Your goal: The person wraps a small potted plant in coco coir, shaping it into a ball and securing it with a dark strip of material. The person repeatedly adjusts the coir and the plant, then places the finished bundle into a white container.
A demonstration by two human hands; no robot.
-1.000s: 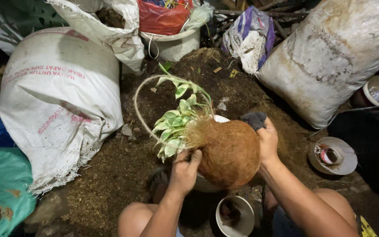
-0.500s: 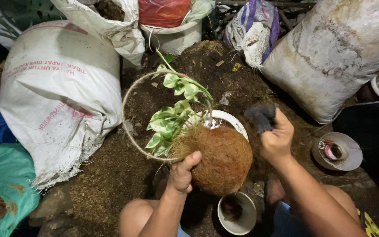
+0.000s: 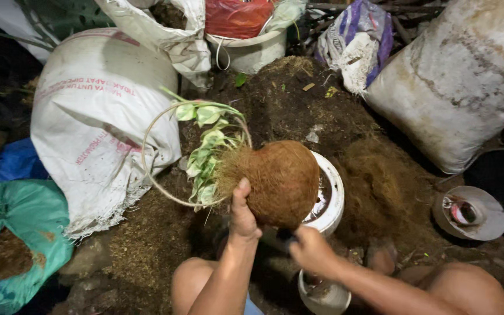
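Gripping the coir ball [image 3: 278, 182] from below, the left hand [image 3: 243, 213] is propping it over the white pot [image 3: 332, 198], keeping the leaves [image 3: 205, 146] clear. Right hand [image 3: 310, 249] is curling closed just under the ball, can't tell around what.

Both hands, left [image 3: 243, 213] and right [image 3: 310, 251], grip a fibrous coconut-husk ball [image 3: 281, 182], apparently over a white pot [image 3: 331, 201].

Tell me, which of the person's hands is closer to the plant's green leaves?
The left hand: it grips the coir ball right beside the leaves. The right hand sits below the ball, farther from them.
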